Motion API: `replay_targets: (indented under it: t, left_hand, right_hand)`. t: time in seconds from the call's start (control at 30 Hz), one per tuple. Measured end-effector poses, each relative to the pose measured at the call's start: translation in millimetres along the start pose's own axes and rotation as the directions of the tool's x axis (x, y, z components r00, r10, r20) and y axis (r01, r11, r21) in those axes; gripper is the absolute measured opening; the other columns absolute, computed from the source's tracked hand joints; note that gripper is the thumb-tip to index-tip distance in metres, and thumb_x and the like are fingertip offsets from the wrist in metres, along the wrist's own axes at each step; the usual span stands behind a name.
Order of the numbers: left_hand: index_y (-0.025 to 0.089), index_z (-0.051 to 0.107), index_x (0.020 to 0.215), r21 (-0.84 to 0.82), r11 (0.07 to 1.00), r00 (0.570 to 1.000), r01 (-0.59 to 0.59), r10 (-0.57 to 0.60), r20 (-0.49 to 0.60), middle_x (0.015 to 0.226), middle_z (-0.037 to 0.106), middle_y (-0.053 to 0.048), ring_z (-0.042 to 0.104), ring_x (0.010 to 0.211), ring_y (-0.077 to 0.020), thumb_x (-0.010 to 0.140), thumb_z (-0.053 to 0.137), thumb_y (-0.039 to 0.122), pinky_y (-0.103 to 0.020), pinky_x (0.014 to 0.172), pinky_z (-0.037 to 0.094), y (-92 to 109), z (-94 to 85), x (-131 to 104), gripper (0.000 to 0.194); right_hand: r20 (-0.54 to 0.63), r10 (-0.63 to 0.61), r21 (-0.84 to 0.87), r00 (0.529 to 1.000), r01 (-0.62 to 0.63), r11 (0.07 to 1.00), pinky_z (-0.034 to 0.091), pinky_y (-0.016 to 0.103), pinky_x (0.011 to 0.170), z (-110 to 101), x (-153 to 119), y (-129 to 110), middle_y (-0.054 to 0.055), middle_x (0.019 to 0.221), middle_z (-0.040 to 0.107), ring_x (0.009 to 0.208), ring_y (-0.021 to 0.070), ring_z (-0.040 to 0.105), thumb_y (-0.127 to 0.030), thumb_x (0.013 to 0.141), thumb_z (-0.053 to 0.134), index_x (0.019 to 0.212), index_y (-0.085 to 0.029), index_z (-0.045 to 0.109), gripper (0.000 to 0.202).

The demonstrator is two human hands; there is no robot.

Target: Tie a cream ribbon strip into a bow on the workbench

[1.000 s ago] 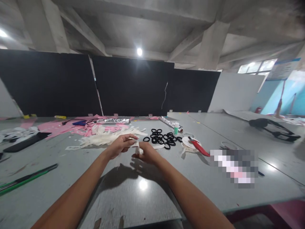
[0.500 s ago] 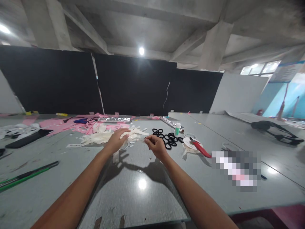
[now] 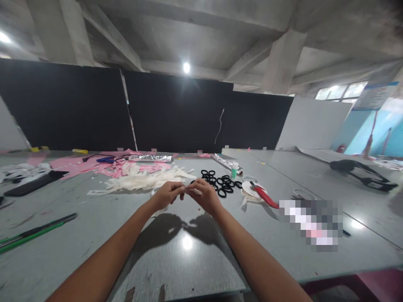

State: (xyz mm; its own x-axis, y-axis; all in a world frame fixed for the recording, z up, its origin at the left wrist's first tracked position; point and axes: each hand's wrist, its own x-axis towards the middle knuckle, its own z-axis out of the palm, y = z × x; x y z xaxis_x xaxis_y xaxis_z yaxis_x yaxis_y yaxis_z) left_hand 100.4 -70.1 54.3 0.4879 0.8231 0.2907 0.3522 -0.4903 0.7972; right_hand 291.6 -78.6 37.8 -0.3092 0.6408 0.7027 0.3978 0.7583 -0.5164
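My left hand (image 3: 171, 194) and my right hand (image 3: 204, 193) meet at their fingertips above the grey table (image 3: 157, 260). Both are closed in a pinch on something small and pale that I cannot make out. Behind my left hand lies a heap of cream fabric strips (image 3: 135, 179). Several black rings (image 3: 225, 180) are piled just beyond my right hand. A clear ring of tape sits partly hidden behind my left hand.
Right of the rings are a green and white glue stick (image 3: 234, 170), a white roll (image 3: 248, 189) and a red-handled tool (image 3: 267, 197). A green cutter (image 3: 37, 231) lies at left. Foil packs (image 3: 151, 158) and pink scraps (image 3: 78, 165) lie farther back. Black straps (image 3: 362, 172) rest at right.
My left hand has left the cream strips and moved right and nearer, its fingers now closed and touching those of my right hand. My right hand has barely shifted.
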Motion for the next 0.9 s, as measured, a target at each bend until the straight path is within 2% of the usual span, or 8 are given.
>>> replay_targets:
  t: [0.1, 0.2, 0.37, 0.5, 0.6, 0.7, 0.8, 0.9]
  left_hand:
    - [0.015, 0.057, 0.063, 0.097, 0.991, 0.996, -0.091, 0.093, -0.016, 0.055, 0.05, 0.001, 0.043, 0.051, -0.0091, 0.086, 0.045, 0.04, -0.021, 0.052, 0.033, 5, 1.6, -2, 0.036]
    - [0.016, 0.057, 0.068, 0.18, 0.975, 0.99, -0.133, 0.138, -0.015, 0.057, 0.05, 0.002, 0.044, 0.055, -0.01, 0.087, 0.043, 0.038, -0.022, 0.055, 0.033, 8, 1.3, -3, 0.032]
    - [0.017, 0.06, 0.078, 0.296, 0.942, 0.987, -0.156, 0.161, 0.006, 0.055, 0.046, 0.003, 0.039, 0.051, -0.0095, 0.088, 0.041, 0.034, -0.021, 0.052, 0.029, 10, -1.5, -3, 0.027]
    - [0.017, 0.064, 0.086, 0.373, 0.916, 0.988, -0.149, 0.156, 0.012, 0.058, 0.049, 0.002, 0.041, 0.053, -0.0099, 0.088, 0.042, 0.034, -0.021, 0.053, 0.029, 8, -6.2, -4, 0.028]
    - [0.016, 0.062, 0.079, 0.418, 0.899, 0.987, -0.13, 0.159, -0.036, 0.054, 0.045, 0.003, 0.039, 0.051, -0.0092, 0.088, 0.041, 0.036, -0.021, 0.053, 0.029, 6, -10.1, -5, 0.031]
    - [0.015, 0.06, 0.073, 0.404, 0.906, 0.982, -0.123, 0.17, -0.081, 0.053, 0.046, 0.003, 0.039, 0.05, -0.0089, 0.088, 0.041, 0.038, -0.021, 0.053, 0.029, 5, -11.8, -6, 0.033]
    - [0.015, 0.057, 0.072, 0.3, 0.949, 0.984, -0.101, 0.14, -0.113, 0.052, 0.047, 0.004, 0.04, 0.049, -0.0086, 0.088, 0.04, 0.038, -0.02, 0.052, 0.031, 7, -10.9, -6, 0.033]
    - [0.015, 0.056, 0.072, 0.206, 0.974, 0.984, -0.09, 0.119, -0.134, 0.051, 0.046, 0.005, 0.043, 0.05, -0.0086, 0.088, 0.04, 0.038, -0.02, 0.054, 0.033, 7, -8.6, -5, 0.032]
  right_hand:
    - [-0.07, 0.072, 0.139, 0.995, -0.062, 0.988, 0.046, 0.026, 0.071, 3, 1, 2, 0.002, 0.08, 0.059, 0.076, 0.0142, 0.056, -0.035, 0.08, 0.061, 0.081, -0.022, 0.068, 0.015]
    - [-0.123, 0.237, 0.4, 0.964, -0.171, 0.9, 0.046, 0.024, 0.058, 11, 1, 1, 0.002, 0.078, 0.059, 0.069, 0.0135, 0.054, -0.035, 0.077, 0.063, 0.074, -0.019, 0.066, 0.017]
    - [-0.074, 0.488, 0.714, 0.87, -0.296, 0.635, 0.042, 0.022, 0.05, 26, 1, -1, 0.0, 0.068, 0.056, 0.057, 0.01, 0.048, -0.034, 0.069, 0.066, 0.067, -0.017, 0.062, 0.017]
    - [-0.121, 0.626, 0.821, 0.77, -0.276, 0.499, 0.041, 0.021, 0.052, 17, 8, 5, -0.003, 0.061, 0.052, 0.054, 0.0091, 0.048, -0.034, 0.068, 0.066, 0.068, -0.018, 0.056, 0.019]
    - [-0.199, 0.651, 0.771, 0.732, -0.293, 0.566, 0.04, 0.021, 0.052, -12, 13, 0, -0.003, 0.06, 0.052, 0.053, 0.0085, 0.047, -0.035, 0.067, 0.068, 0.068, -0.017, 0.056, 0.022]
    - [-0.319, 0.564, 0.652, 0.762, -0.255, 0.714, 0.042, 0.023, 0.056, -52, -5, -23, -0.002, 0.062, 0.052, 0.054, 0.01, 0.048, -0.039, 0.076, 0.061, 0.068, -0.017, 0.054, 0.024]
    - [-0.361, 0.44, 0.378, 0.822, -0.302, 0.875, 0.043, 0.026, 0.059, -91, -61, -57, -0.001, 0.061, 0.051, 0.057, 0.0126, 0.05, -0.038, 0.085, 0.051, 0.065, -0.02, 0.05, 0.028]
    - [-0.295, 0.393, 0.043, 0.871, -0.399, 0.916, 0.042, 0.028, 0.057, -123, -142, -85, 0.002, 0.059, 0.052, 0.056, 0.0157, 0.051, -0.038, 0.086, 0.049, 0.061, -0.022, 0.053, 0.029]
